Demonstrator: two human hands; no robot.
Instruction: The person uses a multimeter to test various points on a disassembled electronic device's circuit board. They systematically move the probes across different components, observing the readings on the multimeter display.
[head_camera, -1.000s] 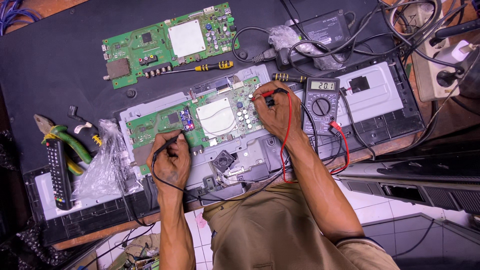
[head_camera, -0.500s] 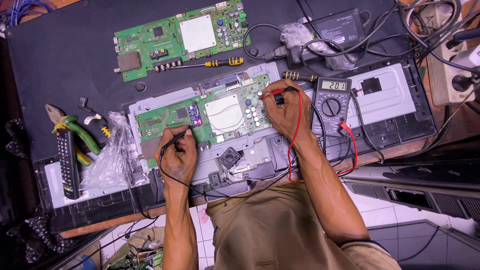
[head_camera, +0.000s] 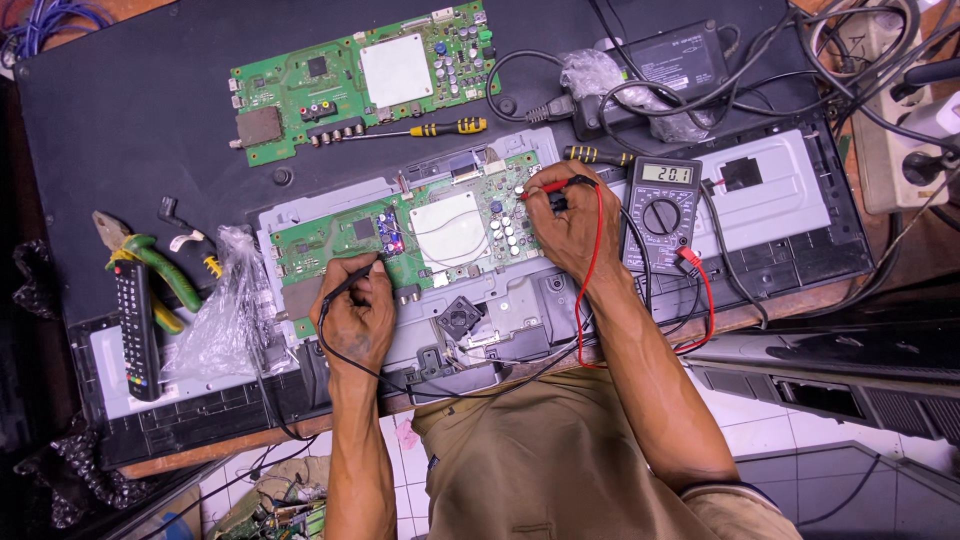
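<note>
Pinched in the right hand is a thin red probe, tip down on the green circuit board; the left hand closes round a black probe at the board's lower left edge. That board (glossy, studded with silver capacitors) sits in a grey metal chassis on a matte black panel. Just beside the right hand lies a grey multimeter. White floor tiles show below.
</note>
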